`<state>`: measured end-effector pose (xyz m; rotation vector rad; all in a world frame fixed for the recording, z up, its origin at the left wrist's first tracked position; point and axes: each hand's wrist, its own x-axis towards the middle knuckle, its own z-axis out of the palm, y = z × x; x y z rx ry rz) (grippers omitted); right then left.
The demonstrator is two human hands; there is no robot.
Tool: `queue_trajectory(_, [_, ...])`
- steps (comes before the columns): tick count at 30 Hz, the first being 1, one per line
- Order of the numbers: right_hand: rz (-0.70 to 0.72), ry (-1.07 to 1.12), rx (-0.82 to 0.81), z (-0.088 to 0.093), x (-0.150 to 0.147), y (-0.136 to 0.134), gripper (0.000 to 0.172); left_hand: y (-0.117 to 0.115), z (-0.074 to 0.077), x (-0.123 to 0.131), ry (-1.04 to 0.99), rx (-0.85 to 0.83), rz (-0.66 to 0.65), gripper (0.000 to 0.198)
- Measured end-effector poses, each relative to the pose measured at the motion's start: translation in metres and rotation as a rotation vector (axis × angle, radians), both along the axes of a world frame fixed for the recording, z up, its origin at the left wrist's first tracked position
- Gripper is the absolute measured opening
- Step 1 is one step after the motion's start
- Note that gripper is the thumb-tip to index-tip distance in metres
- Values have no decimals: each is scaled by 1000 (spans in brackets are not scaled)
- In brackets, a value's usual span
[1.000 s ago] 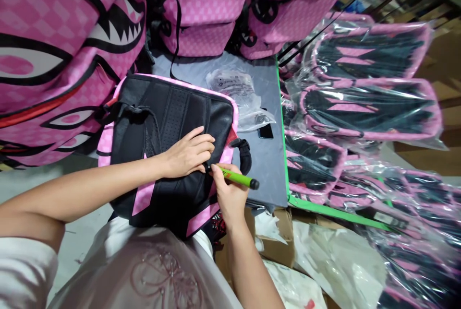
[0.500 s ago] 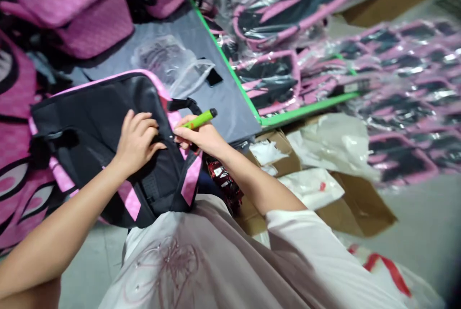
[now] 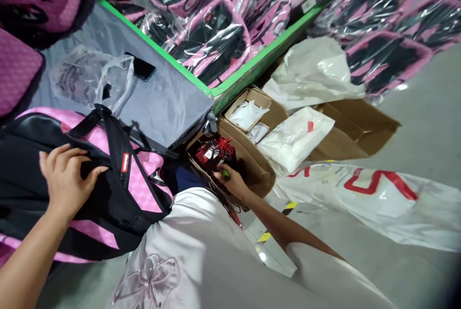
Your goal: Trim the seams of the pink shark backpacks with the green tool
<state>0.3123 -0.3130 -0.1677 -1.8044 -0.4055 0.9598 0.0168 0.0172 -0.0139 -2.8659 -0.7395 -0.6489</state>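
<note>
A black and pink backpack (image 3: 32, 165) lies at the left, its black back panel facing up. My left hand (image 3: 68, 174) rests on that panel, fingers slightly bent and thumb apart, near the black strap with a small red label (image 3: 125, 162). My right hand (image 3: 232, 182) is down at a cardboard box (image 3: 252, 160) beside my lap. Its fingers are closed round a green pen-like tool (image 3: 225, 173) with a dark end, seen end-on. Black and red tags (image 3: 209, 151) with red strings fill the box; whether my fingertips grip one is unclear.
On the grey table (image 3: 173, 107) lie a clear plastic bag (image 3: 90, 78) and a black phone (image 3: 144, 67). A green-edged bin (image 3: 230, 86) holds several plastic-wrapped backpacks. A small box (image 3: 275, 112) of white packets, white plastic bags (image 3: 298, 141) and an open carton (image 3: 360, 126) stand right.
My right hand has left the backpack's edge and gone down right to the box of tags, still holding the green tool. My left hand stays on the backpack. The view has swung right.
</note>
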Motion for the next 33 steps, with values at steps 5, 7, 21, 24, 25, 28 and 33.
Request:
queue_trajectory(5, [59,66,-116,-46,-32,-43,40,3,4,6,26,-1,20,34])
queue_trajectory(7, [92,74,-148,-53,-32,-47,38,1,7,8,53,-32,45,31])
queue_trajectory(21, [-7,-230,-350,-26,39,-42,26,-5,10,23,96,-106,116,27])
queue_trajectory(24, [-50,-266,-254,-8,65,-13,40,-1,9,21,87,-71,84,32])
queue_trajectory(25, [-69,-272,-203,1,73,-4,43,2,8,21,76,-58,68,33])
queue_trajectory(28, [-99,-294,68,34,85,27,43,6,7,19,111,-24,30,36])
queue_trajectory(33, [48,-189,463,101,44,86,29,-17,9,22,105,22,48,34])
